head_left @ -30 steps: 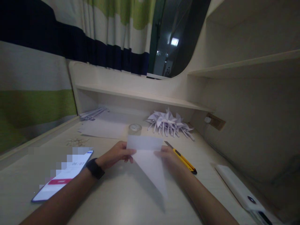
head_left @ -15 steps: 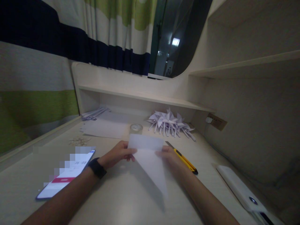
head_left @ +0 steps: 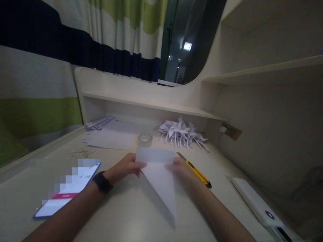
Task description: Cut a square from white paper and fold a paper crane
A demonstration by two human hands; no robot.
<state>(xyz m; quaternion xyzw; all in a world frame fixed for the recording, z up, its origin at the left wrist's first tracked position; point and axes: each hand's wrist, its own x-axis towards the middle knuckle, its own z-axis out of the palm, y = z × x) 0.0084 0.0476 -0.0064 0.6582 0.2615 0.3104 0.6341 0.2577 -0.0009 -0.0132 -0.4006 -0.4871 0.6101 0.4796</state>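
Almost nothing has moved since the earlier frames: only the view shifts a little, and both hands stay on the same folded sheet of paper [head_left: 158, 174] at the middle of the table [head_left: 131, 218]. The left hand [head_left: 125, 167] pinches the left end of the upper strip of the paper with closed fingers, and the right hand [head_left: 179, 168] presses the right end of it, so each hand is closed narrowly on the paper. The paper lies between the two hands, and both are equally near to it. Its upper strip goes from left to right, while the folded triangle under it points toward the person, with the long tip a little to the right side.

A black watch [head_left: 102, 182] is on the left wrist. A phone [head_left: 68, 191] lies near the left forearm. A yellow utility knife [head_left: 195, 170] lies just beside the right hand, going away to the right. A roll of tape [head_left: 145, 139] stands behind the paper, and farther back there are flat paper sheets [head_left: 113, 138] and a heap of folded paper pieces [head_left: 182, 132]. A white long device [head_left: 257, 205] lies well apart on the right
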